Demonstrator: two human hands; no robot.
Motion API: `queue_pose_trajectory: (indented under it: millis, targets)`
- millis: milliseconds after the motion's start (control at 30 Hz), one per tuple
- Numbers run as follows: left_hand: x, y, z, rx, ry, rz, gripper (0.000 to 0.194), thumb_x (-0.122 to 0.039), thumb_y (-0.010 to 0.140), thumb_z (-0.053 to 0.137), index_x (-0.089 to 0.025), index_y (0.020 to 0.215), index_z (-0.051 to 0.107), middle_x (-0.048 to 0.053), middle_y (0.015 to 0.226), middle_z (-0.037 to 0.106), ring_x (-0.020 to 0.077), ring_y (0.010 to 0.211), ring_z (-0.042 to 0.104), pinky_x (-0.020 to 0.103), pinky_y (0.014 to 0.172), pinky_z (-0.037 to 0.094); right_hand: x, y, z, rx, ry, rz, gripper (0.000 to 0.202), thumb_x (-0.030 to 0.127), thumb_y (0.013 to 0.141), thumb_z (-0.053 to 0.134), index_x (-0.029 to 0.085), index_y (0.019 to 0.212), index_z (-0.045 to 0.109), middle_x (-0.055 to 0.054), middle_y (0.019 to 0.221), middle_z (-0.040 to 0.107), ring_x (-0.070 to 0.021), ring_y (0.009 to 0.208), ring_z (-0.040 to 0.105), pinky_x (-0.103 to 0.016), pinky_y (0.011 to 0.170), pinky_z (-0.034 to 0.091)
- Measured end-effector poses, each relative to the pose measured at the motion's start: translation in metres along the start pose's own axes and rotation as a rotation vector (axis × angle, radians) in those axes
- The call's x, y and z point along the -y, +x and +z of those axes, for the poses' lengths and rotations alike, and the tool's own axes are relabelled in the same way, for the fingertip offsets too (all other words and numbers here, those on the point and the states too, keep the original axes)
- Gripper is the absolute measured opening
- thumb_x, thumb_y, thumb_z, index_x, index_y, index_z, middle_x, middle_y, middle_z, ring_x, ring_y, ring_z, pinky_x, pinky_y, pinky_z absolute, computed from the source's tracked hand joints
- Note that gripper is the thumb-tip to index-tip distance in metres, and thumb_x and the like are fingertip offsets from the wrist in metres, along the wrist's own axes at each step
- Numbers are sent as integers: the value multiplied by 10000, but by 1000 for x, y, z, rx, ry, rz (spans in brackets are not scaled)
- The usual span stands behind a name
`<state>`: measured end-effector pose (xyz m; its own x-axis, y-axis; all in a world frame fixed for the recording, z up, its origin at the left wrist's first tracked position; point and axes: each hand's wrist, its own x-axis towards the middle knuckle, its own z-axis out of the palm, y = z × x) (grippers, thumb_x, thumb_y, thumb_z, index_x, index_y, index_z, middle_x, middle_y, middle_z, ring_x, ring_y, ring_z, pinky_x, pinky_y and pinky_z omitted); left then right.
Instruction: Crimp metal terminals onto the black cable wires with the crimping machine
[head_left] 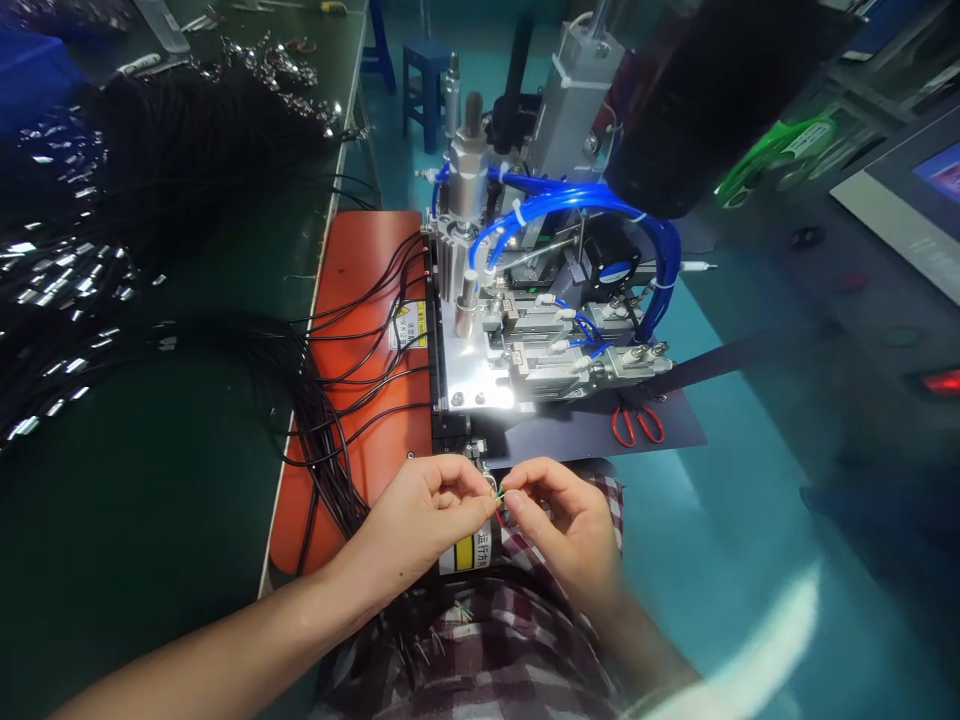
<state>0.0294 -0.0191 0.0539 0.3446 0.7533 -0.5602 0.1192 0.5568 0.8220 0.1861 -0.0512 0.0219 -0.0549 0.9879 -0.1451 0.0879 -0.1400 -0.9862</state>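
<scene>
Thin coloured wires [500, 494], green, white and red among them, show between my two hands at the front of the machine. My left hand [442, 500] pinches them between thumb and forefinger. From the right, my right hand [562, 510] pinches the same wires, its fingertips almost touching the left ones. A bundle of black cables [322, 430] runs over the orange board [360, 270] beside my left forearm. More cable ends with bare coloured wires [461, 612] lie on the checked cloth over my lap.
The metal machine [540, 330] with blue air hoses [577, 195] stands just ahead. Red-handled scissors [637, 427] lie on its base plate. A large heap of black cables with shiny connectors [187, 140] covers the dark table at left. A blue stool [427, 90] stands behind.
</scene>
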Motion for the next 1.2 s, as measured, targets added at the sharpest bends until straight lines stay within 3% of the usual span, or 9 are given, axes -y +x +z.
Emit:
queue_pose_trajectory:
  millis: [167, 300, 500, 600, 700, 900, 1200]
  targets:
    - [1, 0, -1, 10, 12, 7, 122, -228, 724, 632, -124, 677, 588, -63, 584, 488, 37, 492, 343, 161, 434, 242, -2, 2, 1, 22, 4, 6, 55, 203, 816, 589, 201, 761, 586, 33, 665, 544, -105, 582, 469, -238, 559, 443]
    - [2, 0, -1, 9, 14, -1, 125, -235, 728, 631, -129, 680, 585, -69, 557, 461, 37, 474, 327, 164, 415, 224, -2, 1, 0, 11, -87, -96, 54, 169, 818, 579, 207, 779, 575, 37, 652, 529, -105, 563, 483, -248, 559, 445]
    - [3, 1, -2, 20, -8, 37, 120, -227, 721, 636, -128, 677, 585, -42, 612, 526, 54, 542, 424, 157, 470, 307, 5, 2, -8, 17, -471, -442, 103, 100, 764, 606, 202, 766, 587, 8, 663, 581, -128, 581, 507, -277, 561, 384]
    - [2, 1, -1, 4, 1, 34, 117, -223, 722, 631, -131, 672, 580, -52, 595, 508, 43, 505, 384, 154, 439, 275, 7, 4, -12, -13, -707, -632, 126, 91, 744, 627, 213, 771, 611, 6, 658, 617, -130, 579, 512, -288, 564, 339]
    - [1, 1, 0, 2, 3, 27, 121, -229, 721, 631, -134, 669, 578, -63, 568, 477, 36, 473, 338, 152, 406, 232, 6, 6, -14, -38, -814, -722, 131, 90, 743, 637, 216, 762, 610, 9, 660, 641, -131, 586, 530, -289, 568, 323]
    - [1, 0, 0, -5, 11, -17, 119, -239, 715, 637, -140, 674, 584, -76, 518, 438, 36, 440, 322, 152, 384, 229, 1, 8, -13, 29, -742, -685, 86, 101, 775, 592, 185, 769, 572, 31, 581, 603, -105, 496, 470, -274, 545, 312]
    - [-3, -2, -1, -6, -1, -52, 137, -268, 730, 638, -142, 687, 607, -84, 477, 400, 39, 423, 300, 157, 376, 212, 1, 2, -17, 59, -617, -569, 83, 105, 793, 575, 185, 784, 557, 22, 622, 597, -116, 531, 475, -274, 558, 331]
